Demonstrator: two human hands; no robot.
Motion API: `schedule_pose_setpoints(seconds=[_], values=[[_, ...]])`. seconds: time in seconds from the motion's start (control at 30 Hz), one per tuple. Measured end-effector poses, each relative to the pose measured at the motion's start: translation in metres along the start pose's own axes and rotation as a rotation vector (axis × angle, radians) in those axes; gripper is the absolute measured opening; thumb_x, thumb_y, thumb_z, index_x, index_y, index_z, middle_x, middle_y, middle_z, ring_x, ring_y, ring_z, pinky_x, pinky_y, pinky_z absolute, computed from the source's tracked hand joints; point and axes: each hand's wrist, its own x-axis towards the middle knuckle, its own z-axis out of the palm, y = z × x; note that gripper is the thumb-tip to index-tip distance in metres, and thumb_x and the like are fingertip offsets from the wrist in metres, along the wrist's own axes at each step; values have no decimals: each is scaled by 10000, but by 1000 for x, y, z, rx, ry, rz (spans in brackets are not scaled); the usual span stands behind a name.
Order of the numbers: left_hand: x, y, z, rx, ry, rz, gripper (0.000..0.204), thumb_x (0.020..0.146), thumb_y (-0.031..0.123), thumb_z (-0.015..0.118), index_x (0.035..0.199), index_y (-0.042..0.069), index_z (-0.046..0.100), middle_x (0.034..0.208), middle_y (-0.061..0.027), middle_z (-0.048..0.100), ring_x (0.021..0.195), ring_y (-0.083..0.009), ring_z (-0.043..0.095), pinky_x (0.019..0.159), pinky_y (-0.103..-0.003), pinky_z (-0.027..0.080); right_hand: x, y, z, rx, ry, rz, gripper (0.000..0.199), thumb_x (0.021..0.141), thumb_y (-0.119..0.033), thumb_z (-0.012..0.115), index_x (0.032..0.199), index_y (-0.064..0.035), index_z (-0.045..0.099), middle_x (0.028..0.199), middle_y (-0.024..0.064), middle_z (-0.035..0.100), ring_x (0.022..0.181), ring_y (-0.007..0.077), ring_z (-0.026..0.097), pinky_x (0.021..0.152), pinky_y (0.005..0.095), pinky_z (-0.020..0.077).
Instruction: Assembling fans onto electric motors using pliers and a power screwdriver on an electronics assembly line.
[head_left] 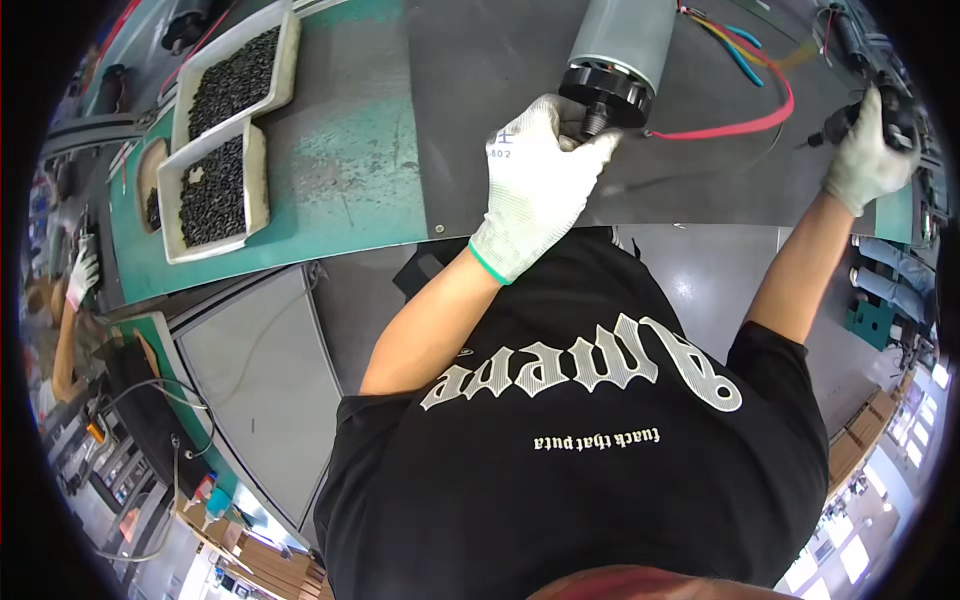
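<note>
My left hand (540,185) was the nearer, its fingers wrapped about the black threaded stub (596,120) at the near end of the grey cylinder (625,40); from those fingers the cylinder's long axis ran away over the tabletop (480,90), leaning slightly right; well apart rightward, my right hand (868,160) gripped a dark tool (898,122), its narrow tip pointing left.

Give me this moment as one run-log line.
left hand: at black threaded stub of grey cylinder | right hand: gripping black tool | nearby: red cable, white bins holding small black pieces
</note>
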Motion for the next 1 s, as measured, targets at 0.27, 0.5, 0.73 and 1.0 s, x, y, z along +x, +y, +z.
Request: schedule_pose_setpoints(seconds=[0.27,0.5,0.73,1.0], values=[[7,11,0,-187,-163,-188,329,808,142,673,997,-120,610,737,-143,684,613,-168,682,563,-287,538,-32,74,81,-305,-569,-94,561,909,-327,619,1374,-53,466,1387,185,486,1316,336,412,1123,389,277],[-19,-27,37,-1317,-302,-673,174,967,87,479,1037,-41,573,884,-127,634,744,-216,635,669,-335,544,-51,112,104,-258,-1002,-339,484,993,-322,471,1423,-101,434,1451,191,396,1362,350,334,1129,412,260],[-5,17,-37,-292,-615,-143,235,955,175,497,1054,-23,572,884,-131,627,793,-227,646,718,-365,544,-63,182,79,-449,-740,-148,508,993,-403,468,1297,0,524,1294,250,515,1204,397,476,1012,433,385],[55,-9,-419,1231,714,-52,262,831,239,617,989,47,701,941,-168,702,915,-320,669,843,-387,513,-67,135,64,20,-421,483,457,975,-382,545,1192,19,579,1115,120,645,958,191,617,830,298,480]])
